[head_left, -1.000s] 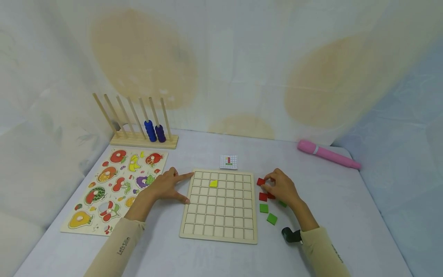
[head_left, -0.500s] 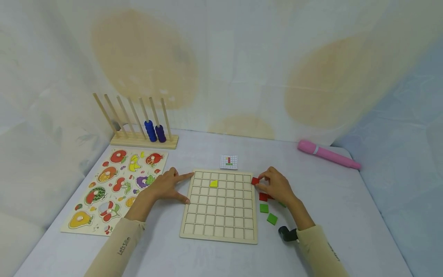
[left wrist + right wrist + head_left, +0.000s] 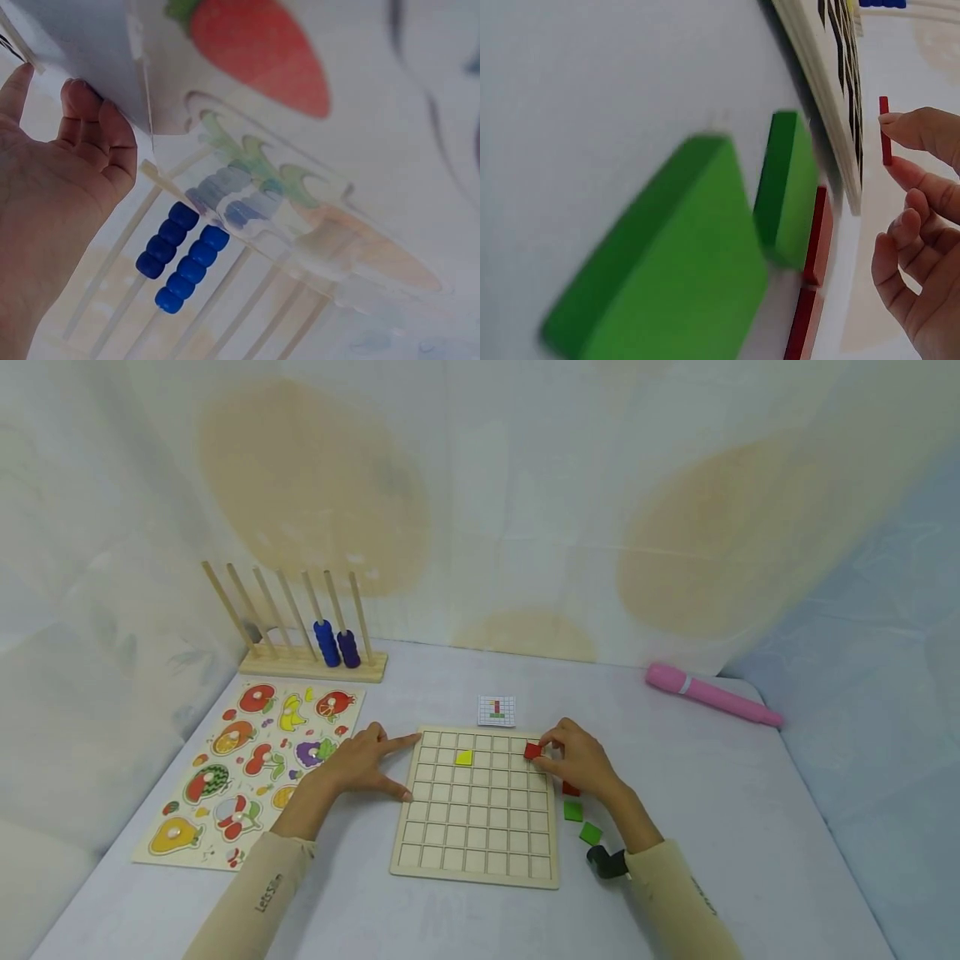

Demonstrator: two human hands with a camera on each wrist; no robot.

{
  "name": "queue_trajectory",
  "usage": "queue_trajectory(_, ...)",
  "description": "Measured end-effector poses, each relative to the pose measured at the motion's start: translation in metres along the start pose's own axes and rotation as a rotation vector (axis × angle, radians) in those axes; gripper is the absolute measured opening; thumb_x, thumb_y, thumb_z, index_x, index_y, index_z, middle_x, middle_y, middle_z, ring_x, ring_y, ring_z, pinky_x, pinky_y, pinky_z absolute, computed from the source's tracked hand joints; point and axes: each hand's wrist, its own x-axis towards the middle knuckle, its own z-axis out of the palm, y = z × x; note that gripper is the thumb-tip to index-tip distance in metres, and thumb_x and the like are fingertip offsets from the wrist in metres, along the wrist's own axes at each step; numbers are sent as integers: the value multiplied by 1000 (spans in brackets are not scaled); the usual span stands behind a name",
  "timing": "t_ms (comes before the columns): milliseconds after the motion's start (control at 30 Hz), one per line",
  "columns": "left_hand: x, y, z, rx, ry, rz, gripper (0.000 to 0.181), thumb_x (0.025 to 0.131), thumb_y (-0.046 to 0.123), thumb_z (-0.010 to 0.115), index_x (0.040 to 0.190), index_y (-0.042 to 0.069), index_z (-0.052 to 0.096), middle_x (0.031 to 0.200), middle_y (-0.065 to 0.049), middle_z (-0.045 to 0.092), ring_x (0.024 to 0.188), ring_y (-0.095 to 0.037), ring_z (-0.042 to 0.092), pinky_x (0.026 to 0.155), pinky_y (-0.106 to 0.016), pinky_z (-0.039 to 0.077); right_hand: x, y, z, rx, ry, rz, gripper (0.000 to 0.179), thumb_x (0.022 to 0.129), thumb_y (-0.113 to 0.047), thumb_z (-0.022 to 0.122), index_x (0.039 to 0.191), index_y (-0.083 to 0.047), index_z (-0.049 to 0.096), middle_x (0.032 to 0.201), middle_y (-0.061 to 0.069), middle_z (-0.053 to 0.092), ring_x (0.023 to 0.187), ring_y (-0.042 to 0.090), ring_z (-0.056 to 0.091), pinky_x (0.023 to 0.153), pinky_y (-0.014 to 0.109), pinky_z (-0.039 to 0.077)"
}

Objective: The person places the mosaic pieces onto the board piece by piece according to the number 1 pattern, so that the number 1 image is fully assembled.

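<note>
My right hand (image 3: pixel 581 762) pinches a red square tile (image 3: pixel 532 752) between thumb and forefinger, over the right side of the wooden grid board (image 3: pixel 454 815). In the right wrist view the tile (image 3: pixel 886 135) is held edge-on, apart from the board. One yellow tile (image 3: pixel 464 758) lies in a cell in the second row. My left hand (image 3: pixel 354 767) rests at the board's left edge, forefinger and thumb stretched out and touching it, the other fingers bent in the left wrist view. Right of the board lie green tiles (image 3: pixel 573 811) and red tiles (image 3: pixel 819 236), partly hidden in the head view by my hand.
A small pattern card (image 3: pixel 497 711) stands behind the board. To the left are a fruit puzzle board (image 3: pixel 217 814) and a peg abacus (image 3: pixel 312 667) with blue and purple beads. A pink marker-shaped object (image 3: pixel 712 695) lies at back right. White sheeting surrounds the table.
My right hand has moved left with the red tile, from the table beside the board to above the board's right columns. My left hand stays in place.
</note>
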Motion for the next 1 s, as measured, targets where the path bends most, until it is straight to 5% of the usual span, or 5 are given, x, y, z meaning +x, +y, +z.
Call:
queue_trajectory(500, -1, -1, 0, 2, 8, 15, 102, 61, 64, 85, 150, 32, 45, 103, -7, 43, 81, -21, 39, 67, -34, 33, 14, -27, 17, 29, -67, -42, 26, 81, -25, 81, 99, -8, 74, 90, 2, 54, 80, 15, 47, 68, 30, 41)
queue_trajectory(1000, 0, 0, 0, -9, -4, -11, 103, 60, 64, 85, 149, 35, 44, 105, -8, 44, 82, -21, 41, 69, -34, 34, 26, -49, 33, -112, -108, -191, 19, 84, -26, 78, 96, -11, 75, 91, -1, 56, 83, 13, 56, 71, 29, 47)
